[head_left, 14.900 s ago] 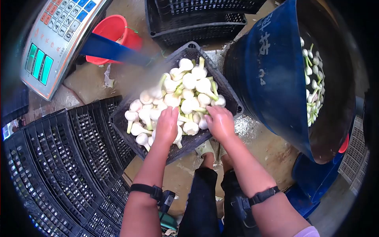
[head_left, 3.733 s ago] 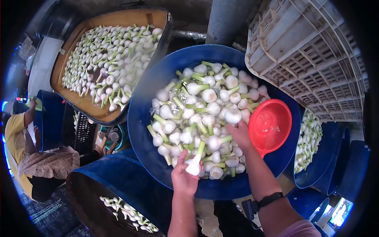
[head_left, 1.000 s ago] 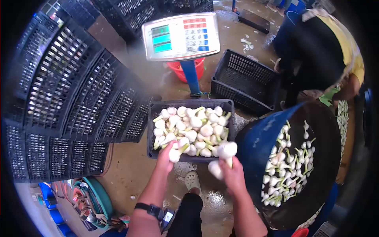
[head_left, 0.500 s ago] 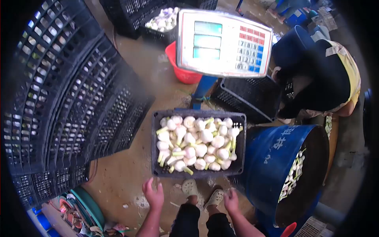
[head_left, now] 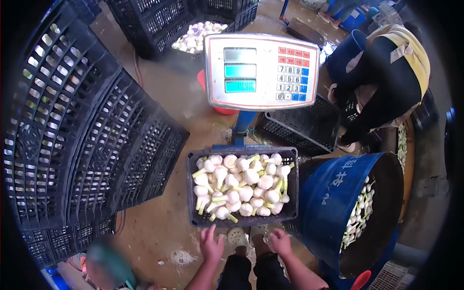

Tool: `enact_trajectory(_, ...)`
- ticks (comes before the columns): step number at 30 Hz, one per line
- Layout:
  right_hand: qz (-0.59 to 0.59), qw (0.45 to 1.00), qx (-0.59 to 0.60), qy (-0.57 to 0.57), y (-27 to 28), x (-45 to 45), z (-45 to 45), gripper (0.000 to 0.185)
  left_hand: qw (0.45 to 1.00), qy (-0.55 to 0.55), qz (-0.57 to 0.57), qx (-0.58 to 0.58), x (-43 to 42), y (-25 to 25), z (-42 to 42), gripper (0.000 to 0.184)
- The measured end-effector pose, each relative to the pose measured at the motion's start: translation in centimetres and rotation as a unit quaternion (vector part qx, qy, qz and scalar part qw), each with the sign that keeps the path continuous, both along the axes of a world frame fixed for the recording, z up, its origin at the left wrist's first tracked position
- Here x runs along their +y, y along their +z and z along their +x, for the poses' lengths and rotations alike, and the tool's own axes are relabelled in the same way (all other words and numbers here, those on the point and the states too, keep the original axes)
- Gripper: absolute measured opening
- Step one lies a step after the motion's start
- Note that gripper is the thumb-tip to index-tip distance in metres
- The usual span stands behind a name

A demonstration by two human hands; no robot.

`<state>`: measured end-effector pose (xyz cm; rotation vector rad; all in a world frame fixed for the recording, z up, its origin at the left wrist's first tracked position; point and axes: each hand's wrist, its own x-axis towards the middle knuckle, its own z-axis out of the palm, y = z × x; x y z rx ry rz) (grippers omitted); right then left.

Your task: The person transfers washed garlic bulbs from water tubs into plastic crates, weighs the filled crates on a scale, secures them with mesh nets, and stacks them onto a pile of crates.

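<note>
A black plastic crate [head_left: 193, 212] full of white garlic bulbs [head_left: 244, 186] with short green stems sits in front of the scale's blue post. Just below the crate's near left edge is my left hand [head_left: 211, 245], its fingers apart and reaching up to the rim. My right hand [head_left: 281, 243] hovers under the near right edge, fingers loosely bent and holding nothing. Whether the left fingertips touch the rim I cannot tell. Above the crate stands the weighing scale's display panel [head_left: 261, 71], with lit screens and a keypad.
Tall stacked black crates [head_left: 92, 140] rise at left. A tilted blue drum [head_left: 324, 203] with garlic inside stands at right. Behind it, a person [head_left: 386, 77] bends beside an empty black crate [head_left: 299, 123]. A red basin [head_left: 224, 110] is partly behind the display.
Both my hands have moved up toward the crate's near edge, and the left has come inward. The view has shifted, and the scale's screens are no longer washed out by glare.
</note>
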<state>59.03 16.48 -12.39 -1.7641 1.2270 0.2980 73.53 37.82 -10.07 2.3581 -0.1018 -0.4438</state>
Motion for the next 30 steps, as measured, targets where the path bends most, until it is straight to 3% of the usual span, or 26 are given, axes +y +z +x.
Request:
enact_trajectory(4, -0.048, 0.989, -0.127, -0.057, 1.5, -4.3, 6.2, 0.028, 0.987, -0.148, 0.056, -0.021, -4.9, -0.3, 3.5, 0.055)
enact_trajectory(8, -0.159, 0.983, -0.096, -0.007, -0.2, -9.3, 12.0, 0.034, 0.964, -0.229, 0.112, -0.074, -6.4, -4.5, 5.0, 0.04)
enact_trajectory(9, -0.188, 0.981, -0.039, 0.005, -0.5, -9.9, 13.7, 0.036, 0.963, -0.226, 0.084, -0.117, -7.0, -4.3, 5.7, 0.028)
enact_trajectory(10, -0.216, 0.976, 0.017, 0.017, -0.9, -10.4, 14.9, 0.039, 0.963, -0.227, 0.088, -0.114, -7.2, -4.8, 5.7, 0.028)
enact_trajectory(12, -0.193, 0.977, 0.089, 0.023, -2.0, -10.9, 16.6, 0.043, 0.995, -0.053, 0.083, 0.003, -7.2, -6.0, 5.5, 0.015)
enact_trajectory(13, -0.175, 0.971, 0.159, 0.028, -2.7, -11.0, 16.8, 0.047, 0.999, 0.047, -0.026, 0.0, -7.1, -6.2, 5.5, 0.015)
enact_trajectory(16, -0.24, 0.962, 0.122, 0.037, -4.4, -10.9, 15.9, 0.058, 0.947, 0.217, -0.223, 0.077, -7.6, -2.2, 6.2, 0.019)
enact_trajectory(17, -0.238, 0.963, 0.119, 0.038, -4.1, -11.1, 16.1, 0.058, 0.948, 0.218, -0.222, 0.073, -7.7, -1.2, 6.2, 0.019)
enact_trajectory(19, -0.115, 0.98, 0.16, -0.036, -3.4, -11.6, 16.5, 0.058, 0.854, 0.334, -0.359, 0.172, -8.1, 0.6, 5.7, 0.021)
enact_trajectory(22, -0.098, 0.99, 0.083, -0.049, -5.4, -13.7, 15.9, 0.051, 0.82, 0.399, -0.35, 0.214, -9.9, 3.2, 4.4, 0.021)
enact_trajectory(23, -0.101, 0.992, 0.042, -0.06, -8.8, -14.4, 14.9, 0.039, 0.804, 0.406, -0.373, 0.224, -9.8, 2.8, 3.4, 0.022)
enact_trajectory(24, -0.099, 0.993, 0.039, -0.059, -9.1, -14.5, 15.0, 0.039, 0.808, 0.393, -0.38, 0.22, -9.8, 2.3, 2.4, 0.025)
enact_trajectory(26, 0.083, 0.975, -0.038, -0.202, -9.0, -14.7, 15.5, 0.032, 0.799, 0.404, -0.382, 0.23, -10.4, 2.7, 1.0, 0.022)
enact_trajectory(30, -0.036, 0.984, -0.089, -0.147, -5.4, -13.5, 15.8, 0.024, 0.766, 0.445, -0.389, 0.254, -11.3, 4.2, -1.1, 0.02)
